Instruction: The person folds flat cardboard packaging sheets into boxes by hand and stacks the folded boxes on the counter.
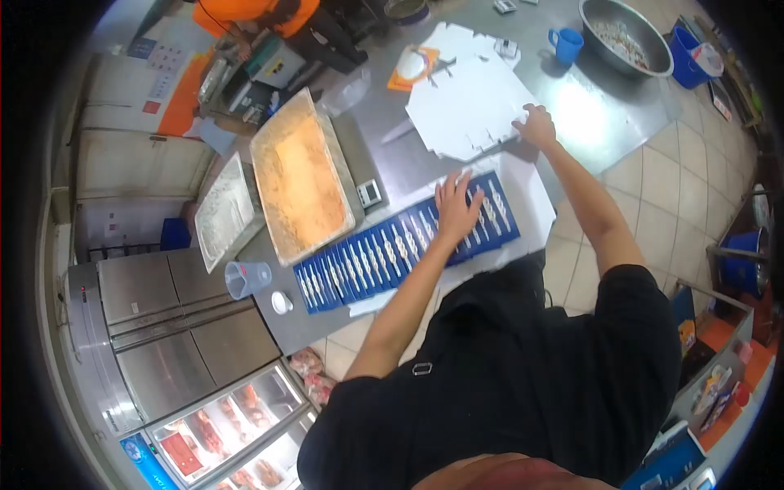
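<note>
"Blue cards (353, 265) in a long overlapping row, that's what I have along the near side of the metal table (637, 122). Pale twisted strips (400, 251) lie across them, side by side."

"And the hands? I can't judge from where I'm sitting."

"I see the left hand (461, 211) palm down over the right part of the row, its fingers spread wide. It looks empty to me, though the palm is hidden."

"What about the right hand (536, 126)?"

"Farther forward, at the right edge of the white sheets (469, 106). I make out bent fingers, partly open, but I can't tell whether they pinch a sheet or just touch it."

"What else is near the row?"

"I've got a deep tray (300, 175) of orange-tan powder behind its left half, with a small device (369, 193) just beside the tray. A clear cup (247, 280) and a little white tub (282, 303) sit by the left end. Beyond the right hand I see a blue mug (566, 46) next to a steel bowl (626, 41)."
</note>
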{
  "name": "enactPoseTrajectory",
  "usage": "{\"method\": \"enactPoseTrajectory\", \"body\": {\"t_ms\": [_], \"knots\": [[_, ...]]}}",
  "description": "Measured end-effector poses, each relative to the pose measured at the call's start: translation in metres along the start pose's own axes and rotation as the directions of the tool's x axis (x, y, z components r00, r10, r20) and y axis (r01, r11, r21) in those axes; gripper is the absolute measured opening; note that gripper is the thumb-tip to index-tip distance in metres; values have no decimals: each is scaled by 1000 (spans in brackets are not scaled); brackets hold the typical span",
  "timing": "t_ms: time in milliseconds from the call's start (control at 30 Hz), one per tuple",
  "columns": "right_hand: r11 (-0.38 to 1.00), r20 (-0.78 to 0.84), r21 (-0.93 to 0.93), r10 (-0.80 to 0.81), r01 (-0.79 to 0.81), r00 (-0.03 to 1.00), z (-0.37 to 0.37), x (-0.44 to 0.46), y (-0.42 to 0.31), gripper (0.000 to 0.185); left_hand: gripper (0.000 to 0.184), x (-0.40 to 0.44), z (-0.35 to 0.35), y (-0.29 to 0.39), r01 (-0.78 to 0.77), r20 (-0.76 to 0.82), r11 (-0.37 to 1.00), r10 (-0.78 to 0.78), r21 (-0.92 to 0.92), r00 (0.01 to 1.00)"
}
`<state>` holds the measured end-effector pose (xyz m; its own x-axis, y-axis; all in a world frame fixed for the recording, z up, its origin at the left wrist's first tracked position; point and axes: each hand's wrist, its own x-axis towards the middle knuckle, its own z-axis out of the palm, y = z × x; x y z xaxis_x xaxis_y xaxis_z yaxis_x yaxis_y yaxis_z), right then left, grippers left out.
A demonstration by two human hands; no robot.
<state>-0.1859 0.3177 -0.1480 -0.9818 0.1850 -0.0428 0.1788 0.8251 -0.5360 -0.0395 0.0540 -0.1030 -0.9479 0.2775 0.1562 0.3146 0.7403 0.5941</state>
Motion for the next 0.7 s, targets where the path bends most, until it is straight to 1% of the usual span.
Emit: {"method": "enactPoseTrajectory", "body": {"t_ms": [33,67,100,133,167,200,233,267,333,367,400,433,533,600,700], "knots": [[983,-88,-81,158,-165,984,-5,18,-8,66,53,-6,1,-1,0,-30,1000,0,-8,1000],[967,-108,-98,224,-234,969,13,43,1,80,51,-12,-11,10,5,-31,995,-8,-100,999],[969,-125,-90,217,-228,968,8,54,-2,80,49,-18,-12,8,4,-34,993,-8,-122,999],[944,-91,-165,274,-286,957,9,57,-6,79,48,-24,-21,12,40,-8,989,-42,-140,999],[910,-57,-240,335,-339,940,9,55,-14,79,48,-33,-28,13,32,-11,991,-33,-132,999],[891,-39,-237,390,-387,920,-2,52,-26,79,46,-43,-35,15,91,-31,989,-96,-117,995],[892,-38,-232,390,-387,920,0,50,-28,79,44,-55,-42,15,155,-51,982,-161,-105,986],[889,-52,-241,390,-390,919,2,50,-27,77,44,-65,-46,10,155,-53,983,-161,-104,986],[885,-69,-254,385,-390,920,8,49,-24,75,40,-84,-53,-2,292,-56,887,-332,-357,942],[898,-90,-272,335,-347,938,14,49,-21,73,40,-89,-53,-6,288,-61,886,-331,-363,942],[907,-108,-292,284,-303,953,20,49,-19,71,39,-93,-55,-9,308,-78,866,-365,-393,928],[907,-111,-295,278,-299,954,27,47,-19,71,38,-95,-57,-9,328,-92,845,-400,-422,912],[911,-162,-307,235,-275,958,35,43,-20,68,38,-88,-60,-7,288,-113,872,-358,-395,927],[876,-193,-81,454,-476,870,33,43,-22,66,38,-84,-65,-7,259,-128,890,-326,-374,937],[869,-175,-101,464,-485,868,23,44,-18,68,39,-83,-75,-7,243,-111,897,-303,-370,947]]}}
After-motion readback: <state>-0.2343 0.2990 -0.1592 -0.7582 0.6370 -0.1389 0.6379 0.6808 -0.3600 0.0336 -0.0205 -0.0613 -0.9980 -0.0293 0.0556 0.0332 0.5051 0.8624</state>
